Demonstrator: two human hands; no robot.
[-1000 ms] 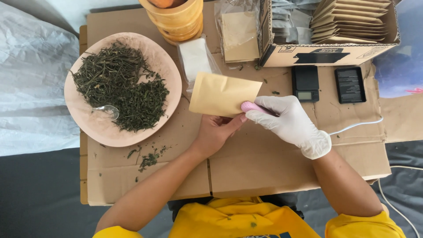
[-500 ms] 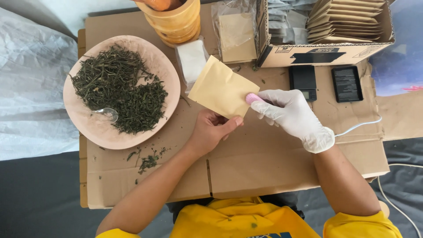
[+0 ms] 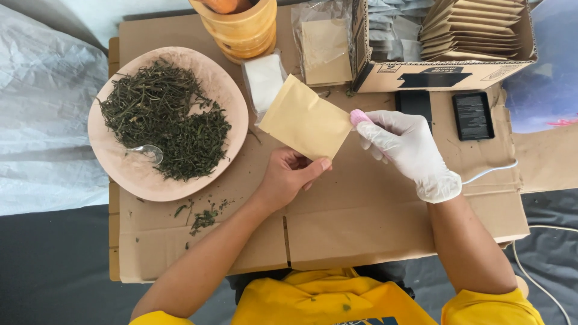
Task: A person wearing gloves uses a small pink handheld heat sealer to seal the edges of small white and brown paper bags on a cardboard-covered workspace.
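The bare left hand (image 3: pixel 289 176) and gloved right hand (image 3: pixel 404 144) now grip the tan pouch (image 3: pixel 306 118), tilted and lifted nearer the cardboard box (image 3: pixel 445 73) than before, ready for handling.

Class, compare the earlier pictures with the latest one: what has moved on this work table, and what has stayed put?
The tan paper pouch has tilted and risen towards the cardboard box, held throughout by the bare left hand and gloved right hand, which keeps the pink thing at its edge. The plate of dried leaves and spoon stayed put.

tan pouch (image 3: pixel 306 118) centre, held | cardboard box (image 3: pixel 445 73) top right, pouch stack (image 3: pixel 469 27)
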